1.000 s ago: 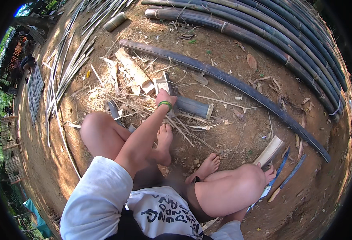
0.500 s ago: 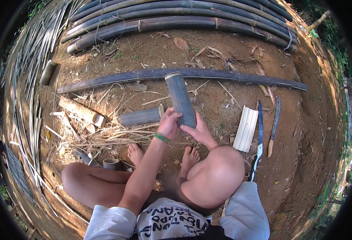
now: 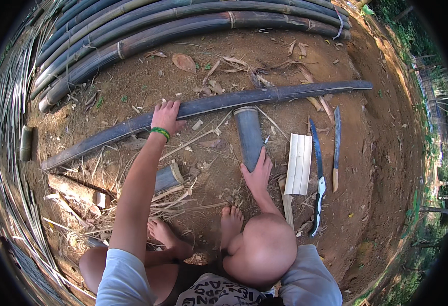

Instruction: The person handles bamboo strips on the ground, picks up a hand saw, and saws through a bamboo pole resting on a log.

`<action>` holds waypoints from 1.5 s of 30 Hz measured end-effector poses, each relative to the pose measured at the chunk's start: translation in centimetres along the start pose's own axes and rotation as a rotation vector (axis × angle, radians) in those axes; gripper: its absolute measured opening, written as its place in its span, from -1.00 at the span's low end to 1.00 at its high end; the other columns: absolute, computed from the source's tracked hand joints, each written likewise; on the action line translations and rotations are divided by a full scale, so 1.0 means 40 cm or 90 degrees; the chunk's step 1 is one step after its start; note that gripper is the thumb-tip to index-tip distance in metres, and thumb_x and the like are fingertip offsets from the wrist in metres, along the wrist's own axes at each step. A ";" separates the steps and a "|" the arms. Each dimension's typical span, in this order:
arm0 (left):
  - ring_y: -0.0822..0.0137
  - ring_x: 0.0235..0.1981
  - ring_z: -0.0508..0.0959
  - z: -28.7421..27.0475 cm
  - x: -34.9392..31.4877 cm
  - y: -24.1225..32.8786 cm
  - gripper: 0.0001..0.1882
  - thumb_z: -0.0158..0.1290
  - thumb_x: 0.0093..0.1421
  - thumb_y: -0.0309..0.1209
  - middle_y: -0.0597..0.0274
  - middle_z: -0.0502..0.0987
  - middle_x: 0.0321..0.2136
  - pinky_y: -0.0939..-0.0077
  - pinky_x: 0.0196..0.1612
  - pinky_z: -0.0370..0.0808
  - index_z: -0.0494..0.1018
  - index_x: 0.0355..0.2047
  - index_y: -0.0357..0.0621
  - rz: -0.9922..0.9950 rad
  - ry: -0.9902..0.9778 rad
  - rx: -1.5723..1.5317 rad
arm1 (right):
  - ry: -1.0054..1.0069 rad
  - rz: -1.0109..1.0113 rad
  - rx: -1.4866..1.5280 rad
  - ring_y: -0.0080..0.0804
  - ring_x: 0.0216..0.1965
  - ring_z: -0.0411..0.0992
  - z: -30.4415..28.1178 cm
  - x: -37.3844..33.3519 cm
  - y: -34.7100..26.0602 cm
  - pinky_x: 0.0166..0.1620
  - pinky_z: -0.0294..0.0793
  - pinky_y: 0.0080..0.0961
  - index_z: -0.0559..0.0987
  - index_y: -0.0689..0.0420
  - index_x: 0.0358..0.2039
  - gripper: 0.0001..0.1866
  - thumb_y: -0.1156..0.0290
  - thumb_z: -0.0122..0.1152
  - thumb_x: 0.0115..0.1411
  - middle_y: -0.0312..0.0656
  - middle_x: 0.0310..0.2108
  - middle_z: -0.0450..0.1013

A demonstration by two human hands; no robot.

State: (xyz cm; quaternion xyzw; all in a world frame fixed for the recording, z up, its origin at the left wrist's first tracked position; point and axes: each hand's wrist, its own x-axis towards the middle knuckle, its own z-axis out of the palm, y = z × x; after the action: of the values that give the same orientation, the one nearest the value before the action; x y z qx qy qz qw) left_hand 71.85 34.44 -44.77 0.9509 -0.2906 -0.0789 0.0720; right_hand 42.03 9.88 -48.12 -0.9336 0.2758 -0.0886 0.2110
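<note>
My left hand (image 3: 167, 116) reaches forward and grips the long dark bamboo pole (image 3: 219, 103) from above, its fingers over the far side. The pole lies slantwise across the ground, with a pale cut edge along it. My right hand (image 3: 258, 176) holds the near end of a short, thick bamboo section (image 3: 248, 133), thumb on one side and fingers on the other. The section's far end is just short of the pole; whether it rests on the soil I cannot tell. Another cut bamboo section (image 3: 167, 177) lies partly hidden behind my left forearm.
To the right lie a pale split bamboo piece (image 3: 299, 164), a saw (image 3: 318, 168) with a white-and-black handle, and a wooden-handled knife (image 3: 336, 148). Stacked bamboo poles (image 3: 178, 28) lie at the back. A peeled log (image 3: 78, 190) and thin strips (image 3: 15, 196) are at left.
My left hand has left the short bamboo section and moved forward-left onto the long pole. My right hand has shifted the section rightward and lower. The view has turned somewhat.
</note>
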 end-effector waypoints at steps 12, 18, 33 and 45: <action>0.09 -0.04 0.49 -0.161 -0.057 0.018 -0.22 0.40 -0.04 -0.08 0.15 0.53 -0.10 0.13 0.03 0.38 0.43 0.17 -0.11 0.113 0.251 0.044 | 0.008 -0.058 0.032 0.33 0.15 0.24 -0.021 0.073 0.023 0.25 0.26 0.12 0.02 0.28 0.48 0.14 0.28 0.52 0.02 0.33 0.19 0.23; 0.07 -0.04 0.49 -0.112 -0.122 0.076 -0.20 0.41 -0.05 -0.06 0.12 0.53 -0.09 0.11 0.04 0.38 0.43 0.17 -0.13 0.106 0.236 0.025 | 0.120 -0.047 0.074 0.33 0.21 0.23 -0.003 0.200 0.011 0.28 0.25 0.11 0.06 0.34 0.44 0.12 0.27 0.54 0.00 0.36 0.22 0.23; 0.09 0.08 0.46 0.009 -0.140 0.154 -0.20 0.38 0.05 -0.10 0.14 0.45 -0.04 0.05 0.22 0.33 0.31 0.24 -0.06 0.035 0.176 0.079 | 0.248 0.199 -0.106 0.29 0.31 0.23 -0.286 -0.041 0.508 0.35 0.20 0.08 0.40 0.29 0.26 -0.38 0.25 0.28 0.26 0.28 0.29 0.26; 0.06 0.14 0.41 0.012 -0.163 0.152 -0.13 0.38 -0.04 -0.32 0.11 0.44 0.09 0.01 0.29 0.26 0.29 0.30 -0.08 0.045 0.268 0.097 | 0.194 0.352 -0.232 0.22 0.21 0.34 -0.438 0.000 0.793 0.28 0.35 -0.01 0.36 0.21 0.29 -0.33 0.29 0.34 0.23 0.18 0.19 0.33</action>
State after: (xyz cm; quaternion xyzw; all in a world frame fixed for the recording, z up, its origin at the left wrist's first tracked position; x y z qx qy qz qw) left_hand 63.11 33.09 -43.44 0.9382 -0.3077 0.1459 0.0618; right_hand 21.96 -20.24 -46.50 -0.8220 0.5575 -0.1153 0.0134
